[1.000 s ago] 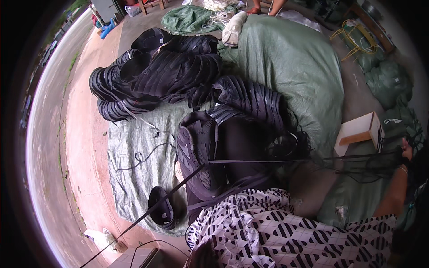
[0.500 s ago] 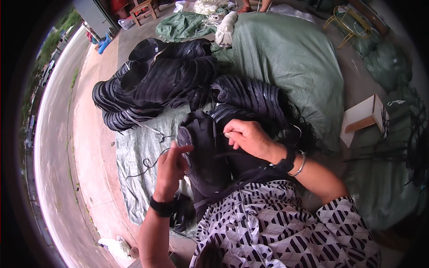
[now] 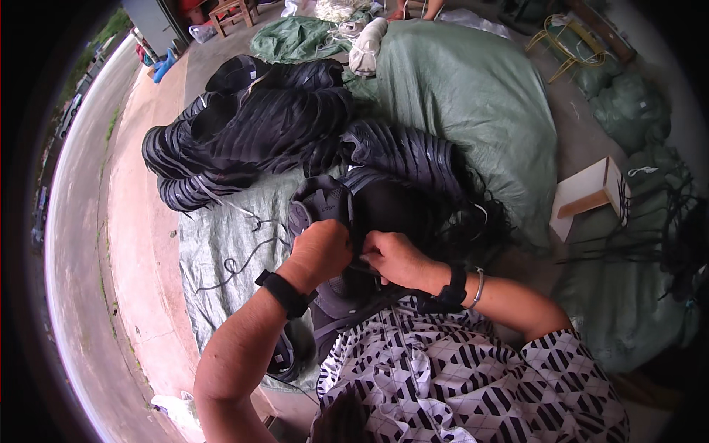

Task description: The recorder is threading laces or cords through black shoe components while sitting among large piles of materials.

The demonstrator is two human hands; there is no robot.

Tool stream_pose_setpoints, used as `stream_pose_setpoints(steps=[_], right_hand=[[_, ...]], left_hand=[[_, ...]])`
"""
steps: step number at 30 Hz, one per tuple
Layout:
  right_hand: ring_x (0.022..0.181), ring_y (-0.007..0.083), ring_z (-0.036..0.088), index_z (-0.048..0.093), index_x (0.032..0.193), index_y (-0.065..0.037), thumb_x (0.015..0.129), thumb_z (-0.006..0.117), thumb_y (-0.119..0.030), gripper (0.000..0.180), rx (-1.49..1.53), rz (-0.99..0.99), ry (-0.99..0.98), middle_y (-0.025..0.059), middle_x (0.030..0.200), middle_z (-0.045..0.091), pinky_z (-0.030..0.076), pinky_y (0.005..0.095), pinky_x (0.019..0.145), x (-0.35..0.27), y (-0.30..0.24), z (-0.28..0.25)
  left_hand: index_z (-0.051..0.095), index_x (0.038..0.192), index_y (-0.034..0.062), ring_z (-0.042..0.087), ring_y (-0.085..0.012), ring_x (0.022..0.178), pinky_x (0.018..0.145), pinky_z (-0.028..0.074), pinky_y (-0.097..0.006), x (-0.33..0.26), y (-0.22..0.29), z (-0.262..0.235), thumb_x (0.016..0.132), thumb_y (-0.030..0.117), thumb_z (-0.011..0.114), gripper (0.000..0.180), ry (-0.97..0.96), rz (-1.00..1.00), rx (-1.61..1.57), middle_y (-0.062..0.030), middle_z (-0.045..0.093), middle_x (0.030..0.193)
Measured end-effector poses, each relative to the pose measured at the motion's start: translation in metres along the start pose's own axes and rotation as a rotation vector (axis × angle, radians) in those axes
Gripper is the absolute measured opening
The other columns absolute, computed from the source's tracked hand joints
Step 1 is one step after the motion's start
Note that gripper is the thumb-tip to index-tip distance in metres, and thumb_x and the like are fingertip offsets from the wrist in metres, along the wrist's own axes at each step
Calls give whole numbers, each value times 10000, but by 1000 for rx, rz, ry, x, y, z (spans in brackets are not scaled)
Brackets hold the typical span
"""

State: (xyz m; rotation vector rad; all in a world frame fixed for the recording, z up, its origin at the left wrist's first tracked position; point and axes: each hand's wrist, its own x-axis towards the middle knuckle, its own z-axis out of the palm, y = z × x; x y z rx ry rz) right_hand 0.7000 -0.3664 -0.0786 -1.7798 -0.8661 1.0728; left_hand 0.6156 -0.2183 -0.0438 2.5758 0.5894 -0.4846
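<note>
A black shoe upper (image 3: 323,199) lies lengthwise in front of me, against my lap. Over its middle my left hand (image 3: 323,251) is closed, knuckles up, and hides part of it. Just to the right, my right hand (image 3: 399,258) is pinched with thumb and fingers together, close to the left one. Whatever either hand grips is too dark and small to make out. A thin dark lace (image 3: 238,268) loops out over the sheet left of the upper. Beyond it rest a stack of nested black uppers (image 3: 410,151) and a larger heap of them (image 3: 273,125).
Pale green sheeting (image 3: 244,229) lies under the uppers. A big green sack (image 3: 473,96) bulks behind on the right, with an open white box (image 3: 591,192) beside it. Dark laces (image 3: 679,236) hang at far right. White cord (image 3: 367,48) and another person's feet (image 3: 417,11) are at the back.
My left hand has moved right, from beside the upper onto it, and its extended fingers have closed. My right hand has come down slightly toward me. The view has shifted a little.
</note>
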Motion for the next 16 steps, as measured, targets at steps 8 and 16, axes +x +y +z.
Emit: stream_pose_setpoints(steps=[8, 16], right_hand=[[447, 147, 577, 546, 927, 33, 889, 525, -67, 109, -64, 81, -30, 85, 671, 604, 443, 279, 396, 2, -8, 4], [555, 174, 555, 579, 916, -25, 884, 569, -137, 117, 857, 734, -174, 113, 701, 594, 436, 321, 435, 32, -1, -1]], left_hand=[[697, 840, 88, 650, -344, 838, 735, 520, -445, -3, 0, -6, 777, 228, 565, 203, 46, -34, -26, -156, 669, 840], [369, 1188, 141, 407, -388, 1135, 952, 348, -443, -9, 12, 5, 721, 201, 642, 544, 201, -71, 86, -178, 439, 1202]])
